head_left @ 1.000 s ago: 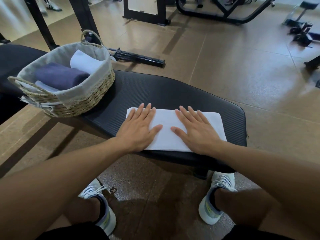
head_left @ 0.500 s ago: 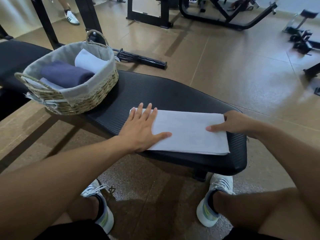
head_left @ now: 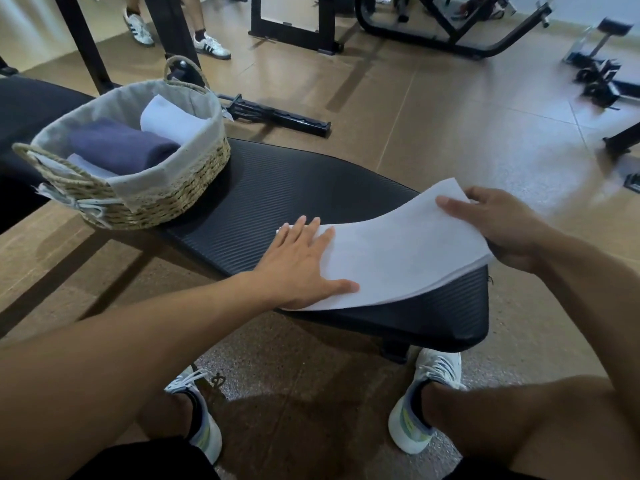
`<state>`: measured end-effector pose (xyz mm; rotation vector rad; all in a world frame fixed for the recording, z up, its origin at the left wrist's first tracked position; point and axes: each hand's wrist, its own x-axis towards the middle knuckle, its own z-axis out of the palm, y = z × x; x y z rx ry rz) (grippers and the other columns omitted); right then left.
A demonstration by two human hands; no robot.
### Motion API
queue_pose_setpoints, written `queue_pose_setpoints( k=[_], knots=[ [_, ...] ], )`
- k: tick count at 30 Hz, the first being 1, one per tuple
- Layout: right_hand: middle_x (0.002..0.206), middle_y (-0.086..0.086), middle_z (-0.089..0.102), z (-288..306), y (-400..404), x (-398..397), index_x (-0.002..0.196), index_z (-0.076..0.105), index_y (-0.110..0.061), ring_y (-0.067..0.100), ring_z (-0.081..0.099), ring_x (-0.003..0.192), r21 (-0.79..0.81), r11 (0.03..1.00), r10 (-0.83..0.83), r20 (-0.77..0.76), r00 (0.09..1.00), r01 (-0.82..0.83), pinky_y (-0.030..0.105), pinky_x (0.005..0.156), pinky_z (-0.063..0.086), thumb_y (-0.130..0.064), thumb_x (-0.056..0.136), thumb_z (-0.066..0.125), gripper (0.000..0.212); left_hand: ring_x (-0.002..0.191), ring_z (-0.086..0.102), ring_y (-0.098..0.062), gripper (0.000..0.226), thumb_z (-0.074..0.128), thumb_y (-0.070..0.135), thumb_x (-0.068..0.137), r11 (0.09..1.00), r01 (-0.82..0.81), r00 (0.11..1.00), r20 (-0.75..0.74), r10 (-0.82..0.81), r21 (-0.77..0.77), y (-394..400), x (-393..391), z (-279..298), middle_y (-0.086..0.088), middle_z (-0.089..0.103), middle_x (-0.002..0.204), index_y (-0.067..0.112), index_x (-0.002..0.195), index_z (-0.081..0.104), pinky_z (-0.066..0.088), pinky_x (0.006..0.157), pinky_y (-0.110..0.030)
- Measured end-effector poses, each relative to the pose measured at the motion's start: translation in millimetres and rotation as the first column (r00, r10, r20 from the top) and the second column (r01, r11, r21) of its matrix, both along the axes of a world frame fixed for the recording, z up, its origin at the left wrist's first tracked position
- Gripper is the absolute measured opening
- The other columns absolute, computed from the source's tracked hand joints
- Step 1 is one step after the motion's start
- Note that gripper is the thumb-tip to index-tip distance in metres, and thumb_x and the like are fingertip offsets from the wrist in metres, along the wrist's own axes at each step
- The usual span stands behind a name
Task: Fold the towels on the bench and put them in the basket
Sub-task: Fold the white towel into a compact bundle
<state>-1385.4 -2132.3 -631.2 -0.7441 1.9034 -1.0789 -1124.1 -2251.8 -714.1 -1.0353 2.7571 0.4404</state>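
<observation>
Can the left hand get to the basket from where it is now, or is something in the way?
Probably yes. The left hand lies flat on the white towel, and only bare bench lies between it and the basket. It would first have to let go of the towel.

The right hand, which a second ago lay flat beside the left on the folded white cloth towel, now grips that towel's right end, thumb on top and fingers curled beneath. That end is now lifted clear of the black ribbed padded counter and arches upward, where before the whole towel lay flat. At the top of the view, two white striped sneakers of another person now stand on the floor.
</observation>
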Motion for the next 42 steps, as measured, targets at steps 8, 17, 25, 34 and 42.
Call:
queue_pose_setpoints(
  k=[8, 17, 25, 34, 42],
  knots=[
    [0.094, 0.001, 0.072, 6.4, -37.8, 74.5, 0.110, 0.068, -0.025, 0.016, 0.069, 0.079, -0.039, 0.985, 0.155, -0.253, 0.955, -0.171, 0.030, 0.069, 0.054, -0.029, 0.092, 0.070, 0.018, 0.115, 0.063, -0.011, 0.033, 0.067, 0.038, 0.094, 0.850, -0.325, 0.659, -0.546, 0.517, 0.414, -35.3, 14.8, 27.7, 0.006, 0.069, 0.123, 0.023, 0.123, 0.067, 0.051, 0.099, -0.033],
    [0.110, 0.006, 0.070, -23.9, -82.0, 159.5, 0.131, 0.059, -0.013, 0.023, 0.068, 0.093, 0.195, 0.901, 0.431, -0.498, 0.752, -0.387, 0.032, 0.073, 0.051, -0.031, 0.093, 0.062, 0.042, 0.078, 0.075, -0.029, 0.015, 0.056, 0.002, 0.097, 0.406, -0.247, 0.433, -0.274, 0.859, 0.880, -45.9, 39.2, 25.3, -0.021, 0.074, 0.101, -0.002, 0.108, 0.065, 0.063, 0.073, -0.036],
    [0.081, 0.007, 0.074, -35.2, -90.5, 179.5, 0.116, 0.053, -0.010, 0.023, 0.073, 0.068, 0.312, 0.853, 0.521, -0.538, 0.662, -0.417, 0.040, 0.077, 0.060, -0.036, 0.094, 0.062, 0.036, 0.057, 0.067, -0.017, 0.013, 0.058, -0.003, 0.090, 0.409, -0.259, 0.397, -0.289, 0.871, 0.875, -48.4, 37.6, 19.7, -0.016, 0.068, 0.080, 0.005, 0.086, 0.066, 0.056, 0.058, -0.028],
    [0.105, -0.014, 0.068, -7.6, -79.7, 144.9, 0.139, 0.052, -0.033, 0.013, 0.071, 0.089, 0.176, 0.925, 0.362, -0.679, 0.638, -0.337, 0.038, 0.082, 0.058, -0.037, 0.098, 0.058, 0.041, 0.078, 0.071, -0.023, 0.031, 0.066, 0.001, 0.092, 0.472, -0.333, 0.417, -0.322, 0.850, 0.816, -52.4, 36.5, 16.7, -0.013, 0.070, 0.097, 0.009, 0.121, 0.057, 0.060, 0.063, -0.034],
    [0.171, 0.001, 0.001, -66.7, -53.2, 132.2, 0.162, 0.007, -0.012, 0.022, -0.005, 0.158, 0.470, 0.740, 0.615, -0.762, 0.201, -0.481, 0.041, 0.128, 0.004, -0.047, 0.108, 0.020, 0.066, 0.156, 0.003, -0.014, 0.071, 0.039, 0.052, 0.102, 0.996, -0.070, 0.951, -0.296, 0.085, 0.064, -22.5, 37.7, 12.9, 0.001, 0.009, 0.169, 0.016, 0.160, 0.020, 0.012, 0.126, -0.038]
  ],
)
